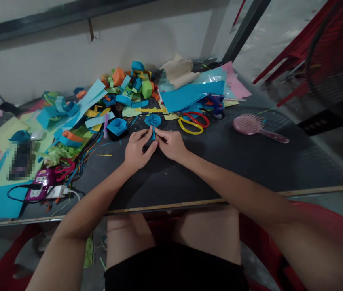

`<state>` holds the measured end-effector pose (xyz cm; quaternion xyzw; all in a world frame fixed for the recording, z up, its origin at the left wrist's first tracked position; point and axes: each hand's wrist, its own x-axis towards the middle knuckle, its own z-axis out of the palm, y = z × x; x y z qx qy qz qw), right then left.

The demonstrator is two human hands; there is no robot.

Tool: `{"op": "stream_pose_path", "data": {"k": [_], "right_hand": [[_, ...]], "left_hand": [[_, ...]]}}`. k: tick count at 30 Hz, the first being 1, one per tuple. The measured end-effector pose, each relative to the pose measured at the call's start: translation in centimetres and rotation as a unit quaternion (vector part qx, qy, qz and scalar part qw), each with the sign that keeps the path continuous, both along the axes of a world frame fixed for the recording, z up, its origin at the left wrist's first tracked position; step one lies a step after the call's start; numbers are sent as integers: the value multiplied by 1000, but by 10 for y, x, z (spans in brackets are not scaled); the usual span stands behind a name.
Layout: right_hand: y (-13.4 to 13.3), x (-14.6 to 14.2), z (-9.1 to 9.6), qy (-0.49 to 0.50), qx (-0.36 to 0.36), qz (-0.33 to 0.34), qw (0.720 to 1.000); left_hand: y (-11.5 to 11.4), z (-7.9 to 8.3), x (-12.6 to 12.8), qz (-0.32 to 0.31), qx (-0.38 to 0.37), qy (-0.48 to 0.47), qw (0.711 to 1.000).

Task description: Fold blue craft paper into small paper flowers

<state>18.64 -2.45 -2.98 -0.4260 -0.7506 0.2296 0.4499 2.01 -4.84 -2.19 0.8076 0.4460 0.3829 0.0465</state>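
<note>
Both my hands meet over the middle of the dark table (250, 161). My left hand (136, 148) and my right hand (171, 144) pinch a small folded piece of blue paper (153, 133) between their fingertips, held upright just above the tabletop. Right behind the hands lie a finished blue paper rosette (153, 120) and another blue folded paper shape (117, 126).
A heap of coloured paper pieces (129, 87) and blue sheets (189, 95) fills the back. Yellow and red scissors (192, 122) lie right of the hands, a pink hairbrush (258, 127) farther right. At left, a purple device (41, 184) with cables. A red chair (326, 230) is under me.
</note>
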Motion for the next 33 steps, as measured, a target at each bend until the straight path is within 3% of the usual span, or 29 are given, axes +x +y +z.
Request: {"op": "stream_pose_path", "data": {"k": [6, 17, 21, 27, 33], "right_hand": [[3, 1, -3, 13, 19, -5, 1000], [1, -1, -4, 17, 20, 3, 1000], [5, 1, -6, 19, -3, 34, 999], [10, 1, -11, 8, -13, 91, 996], [7, -2, -12, 2, -17, 56, 998]], "left_hand": [[9, -8, -3, -29, 28, 16, 999], [9, -4, -3, 20, 106, -37, 994], [8, -4, -2, -2, 101, -9, 995], [12, -9, -3, 18, 107, -12, 994], [12, -6, -4, 36, 84, -23, 996]]}}
